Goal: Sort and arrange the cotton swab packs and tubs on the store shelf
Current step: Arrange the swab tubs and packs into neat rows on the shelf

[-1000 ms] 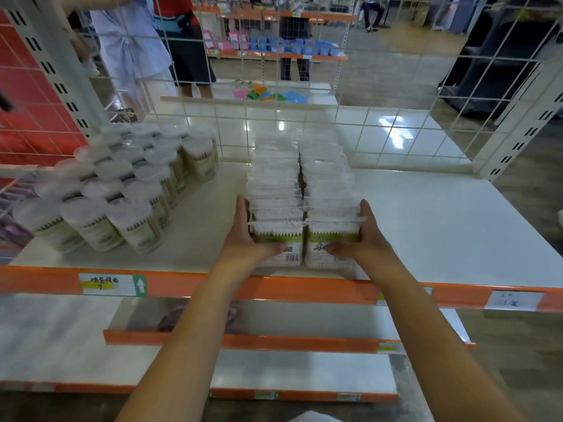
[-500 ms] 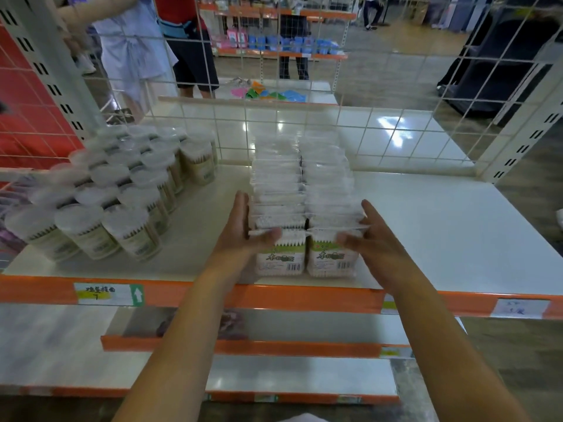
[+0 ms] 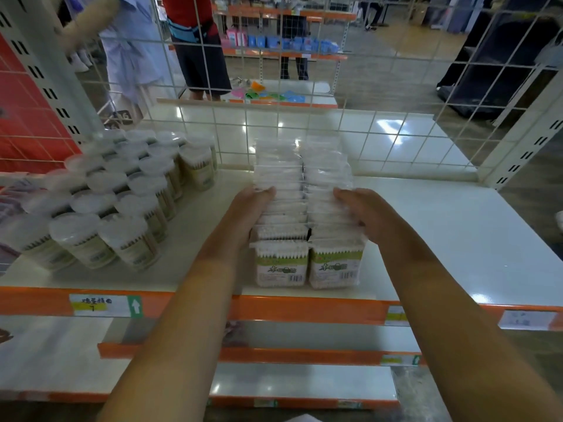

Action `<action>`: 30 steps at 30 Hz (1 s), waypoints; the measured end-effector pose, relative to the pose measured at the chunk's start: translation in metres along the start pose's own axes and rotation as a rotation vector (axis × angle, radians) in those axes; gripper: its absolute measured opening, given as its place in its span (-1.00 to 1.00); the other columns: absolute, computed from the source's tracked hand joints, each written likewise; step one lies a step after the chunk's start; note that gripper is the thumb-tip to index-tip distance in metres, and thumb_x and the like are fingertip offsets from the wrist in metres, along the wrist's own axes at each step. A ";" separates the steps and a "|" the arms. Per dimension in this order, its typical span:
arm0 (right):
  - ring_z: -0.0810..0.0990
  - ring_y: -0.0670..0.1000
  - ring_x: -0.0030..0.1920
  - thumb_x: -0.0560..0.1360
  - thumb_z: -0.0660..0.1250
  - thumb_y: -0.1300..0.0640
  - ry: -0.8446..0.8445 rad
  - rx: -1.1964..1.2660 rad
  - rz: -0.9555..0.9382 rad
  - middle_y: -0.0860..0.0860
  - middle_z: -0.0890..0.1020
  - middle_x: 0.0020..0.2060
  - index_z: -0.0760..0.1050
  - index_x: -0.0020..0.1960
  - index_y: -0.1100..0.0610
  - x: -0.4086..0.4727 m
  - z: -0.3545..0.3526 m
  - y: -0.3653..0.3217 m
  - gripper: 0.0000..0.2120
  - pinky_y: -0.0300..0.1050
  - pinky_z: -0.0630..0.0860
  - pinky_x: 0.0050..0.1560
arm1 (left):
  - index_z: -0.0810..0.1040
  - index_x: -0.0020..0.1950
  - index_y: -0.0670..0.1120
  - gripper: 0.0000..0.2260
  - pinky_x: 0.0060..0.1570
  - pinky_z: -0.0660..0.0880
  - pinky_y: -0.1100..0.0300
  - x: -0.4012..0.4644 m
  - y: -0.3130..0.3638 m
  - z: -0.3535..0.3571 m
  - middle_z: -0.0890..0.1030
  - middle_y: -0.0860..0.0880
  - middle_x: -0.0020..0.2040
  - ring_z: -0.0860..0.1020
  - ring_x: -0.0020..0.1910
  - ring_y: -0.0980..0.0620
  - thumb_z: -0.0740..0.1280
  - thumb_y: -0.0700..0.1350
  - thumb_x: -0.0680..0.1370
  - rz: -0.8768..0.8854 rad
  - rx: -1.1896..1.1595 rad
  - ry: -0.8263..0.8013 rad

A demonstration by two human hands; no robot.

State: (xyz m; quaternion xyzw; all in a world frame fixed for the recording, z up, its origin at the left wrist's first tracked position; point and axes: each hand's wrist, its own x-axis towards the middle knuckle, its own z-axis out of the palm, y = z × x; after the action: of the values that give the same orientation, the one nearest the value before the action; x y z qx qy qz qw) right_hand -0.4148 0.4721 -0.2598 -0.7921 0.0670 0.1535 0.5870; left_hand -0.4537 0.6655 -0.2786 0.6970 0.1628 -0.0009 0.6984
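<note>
The packs (image 3: 306,214) stand in two tight rows down the middle of the white shelf (image 3: 441,233), running from just behind its orange front lip (image 3: 274,309) back to the wire grid (image 3: 304,117) that closes the rear. The left hand (image 3: 248,213) lies flat along the left flank of the rows, fingers straight and pressing inward; the right hand (image 3: 365,213) lies over the right flank, fingers extended and slightly bent across the pack tops, holding nothing. Right of the packs the shelf is bare out to the slotted upright (image 3: 527,147). On the left, a narrow lane of shelf separates the packs from the tubs (image 3: 122,202), which are bunched in slanting rows toward the left end. The nearest tubs sit close to the front lip, and the farthest one stands against the grid. The left edge of the tub group is cut off by the frame. Motion blur smears the rear packs and the tub lids, so a count is not possible. Only the two front packs show their green labels, and the print is unreadable. Both forearms hide part of the lower shelves (image 3: 304,382).
</note>
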 end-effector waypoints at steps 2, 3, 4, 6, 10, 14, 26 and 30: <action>0.58 0.12 -0.08 0.53 0.28 0.02 0.008 -0.020 0.006 0.11 0.60 -0.07 0.50 0.02 0.17 0.001 0.000 0.001 -0.79 -0.01 0.53 0.03 | 0.55 0.06 -0.13 -0.83 -0.20 0.51 0.16 0.003 -0.004 0.001 0.64 -0.08 -0.13 0.62 -0.18 -0.05 0.26 -0.09 0.56 -0.008 -0.006 -0.009; 0.58 0.08 -0.12 0.53 0.28 0.03 0.005 -0.021 0.001 0.09 0.60 -0.11 0.49 0.04 0.17 0.004 -0.001 0.003 -0.78 -0.06 0.54 -0.06 | 0.55 0.03 -0.11 -0.87 -0.24 0.50 0.19 0.001 -0.004 0.001 0.64 -0.07 -0.15 0.62 -0.21 -0.03 0.26 -0.10 0.57 0.001 -0.007 -0.024; 0.57 0.04 -0.18 0.54 0.27 0.03 -0.001 -0.015 0.004 0.06 0.58 -0.17 0.49 0.05 0.18 0.001 -0.001 0.001 -0.77 -0.13 0.52 -0.17 | 0.55 -0.03 -0.08 -0.89 -0.28 0.49 0.22 0.001 -0.004 0.000 0.64 -0.05 -0.18 0.63 -0.24 0.01 0.26 -0.09 0.57 0.011 -0.008 -0.035; 0.52 -0.02 -0.27 0.54 0.27 0.01 -0.005 -0.028 0.001 0.01 0.55 -0.25 0.50 0.05 0.17 0.004 -0.005 0.002 -0.77 -0.23 0.44 -0.32 | 0.55 -0.10 -0.07 -0.89 -0.34 0.49 0.27 0.002 -0.003 -0.002 0.65 -0.01 -0.26 0.63 -0.32 0.07 0.27 -0.08 0.57 0.007 -0.034 -0.057; 0.52 0.05 -0.14 0.47 0.34 -0.06 0.048 -0.021 -0.013 0.07 0.58 -0.12 0.52 -0.02 0.18 0.019 -0.008 -0.006 -0.70 -0.14 0.49 -0.05 | 0.51 0.18 -0.18 -0.52 0.05 0.53 0.02 0.017 0.009 -0.007 0.62 -0.14 0.04 0.61 -0.02 -0.07 0.37 0.11 0.40 0.010 -0.077 -0.011; 0.53 -0.01 -0.14 0.46 0.34 -0.11 0.038 0.049 0.026 0.03 0.55 -0.12 0.47 0.09 0.14 0.037 -0.007 -0.019 -0.63 -0.19 0.45 -0.13 | 0.35 0.38 -0.14 -0.19 0.29 0.34 -0.08 0.055 0.010 -0.012 0.45 -0.07 0.31 0.44 0.26 -0.07 0.41 0.27 0.26 0.009 -0.094 0.033; 0.51 -0.04 -0.18 0.45 0.34 -0.14 0.005 0.058 0.103 0.01 0.53 -0.11 0.45 0.09 0.11 0.063 -0.002 -0.019 -0.63 -0.21 0.39 -0.28 | 0.49 0.18 -0.10 -0.70 -0.43 0.50 0.31 0.044 0.013 0.000 0.62 -0.07 -0.10 0.63 -0.33 0.10 0.21 0.06 0.58 -0.044 -0.033 -0.075; 0.50 0.01 -0.16 0.43 0.37 -0.10 0.119 0.128 0.110 0.04 0.51 -0.10 0.49 0.04 0.14 0.077 -0.002 -0.027 -0.66 -0.17 0.42 -0.23 | 0.39 0.35 -0.15 -0.35 0.07 0.52 -0.04 0.059 0.017 0.001 0.51 -0.18 0.26 0.54 0.13 -0.12 0.31 0.23 0.40 0.063 -0.051 0.078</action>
State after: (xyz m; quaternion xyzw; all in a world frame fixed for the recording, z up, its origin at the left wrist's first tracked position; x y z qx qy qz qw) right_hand -0.3338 0.4838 -0.2595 -0.7557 0.1550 0.1338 0.6221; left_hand -0.3934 0.6785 -0.2752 0.6832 0.1680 0.0524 0.7087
